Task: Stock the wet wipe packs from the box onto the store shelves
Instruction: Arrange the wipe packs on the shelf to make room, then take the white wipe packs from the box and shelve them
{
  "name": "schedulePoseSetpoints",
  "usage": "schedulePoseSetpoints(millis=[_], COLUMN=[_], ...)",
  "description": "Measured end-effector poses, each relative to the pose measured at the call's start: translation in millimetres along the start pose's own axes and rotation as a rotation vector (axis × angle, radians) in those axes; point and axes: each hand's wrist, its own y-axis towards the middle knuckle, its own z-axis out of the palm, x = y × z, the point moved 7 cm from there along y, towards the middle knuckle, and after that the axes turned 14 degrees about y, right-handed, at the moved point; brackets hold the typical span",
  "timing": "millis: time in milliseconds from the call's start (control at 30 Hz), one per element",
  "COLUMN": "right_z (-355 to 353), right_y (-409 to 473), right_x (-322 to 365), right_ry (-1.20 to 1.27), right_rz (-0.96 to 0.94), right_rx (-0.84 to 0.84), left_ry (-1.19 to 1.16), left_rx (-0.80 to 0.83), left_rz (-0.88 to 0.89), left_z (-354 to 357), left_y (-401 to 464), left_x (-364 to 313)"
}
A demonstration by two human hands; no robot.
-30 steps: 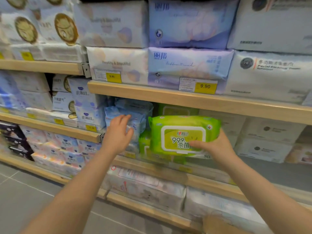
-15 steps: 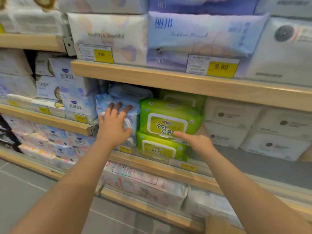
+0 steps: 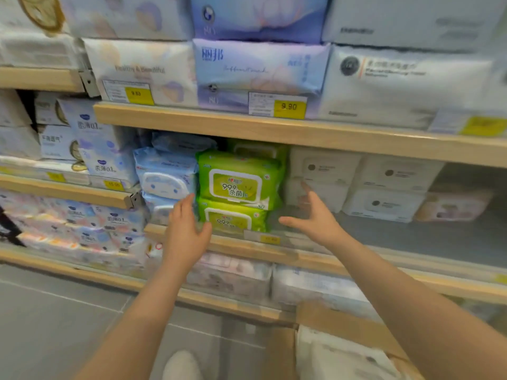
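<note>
- Two green wet wipe packs sit stacked on the middle shelf (image 3: 274,250), the top pack (image 3: 238,179) square on the lower pack (image 3: 233,216), lids facing out.
- Blue packs (image 3: 166,174) press against the stack's left side; white packs (image 3: 323,176) stand just to its right, with a small gap between.
- Left hand (image 3: 184,233) hovers at the stack's lower left corner, fingers straight and together, tips near the seam between blue and green; whether they touch is hard to tell.
- Right hand (image 3: 315,219) is off to the right of the stack, palm turned inward, fingers spread and relaxed, gripping nothing.
- Both hands empty, then, set apart on either side of the green stack, forearms reaching up and forward from below.
- The cardboard box (image 3: 348,329) waits at the lower right by the floor, flaps up, pale wrapped stock showing inside.
- Handling call: these look like soft film packs, squashy at the ends, with a stiff flip lid in the middle and some heft from the wet contents.
- The film is probably slick, so a grip across the short ends, thumb over the front and fingers behind, seems safest; pinching the lid risks popping it.
- Stacked packs may slide, so squaring them from both sides looks sensible.
</note>
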Motion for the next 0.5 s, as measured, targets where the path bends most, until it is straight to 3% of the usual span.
schedulePoseSetpoints(millis=[133,333,500], right_z=[-35.9,-93.5,-108.2], right_y=[-68.5,-175.4,-270.4], right_x=[-14.2,-52.2,-109.0], right_ry=[-0.043,-0.060,-0.085], right_rz=[0.014,0.058,0.150], right_rx=[0.035,-0.057,-0.049], left_ry=[-0.081,-0.160,-0.216], left_rx=[0.226,0.407,0.608], left_rz=[0.078,0.247,0.295], left_z=[37.2,66.8,88.9], left_y=[-76.3,-182.6,-275.8], left_x=[-47.5,-124.8,-140.5])
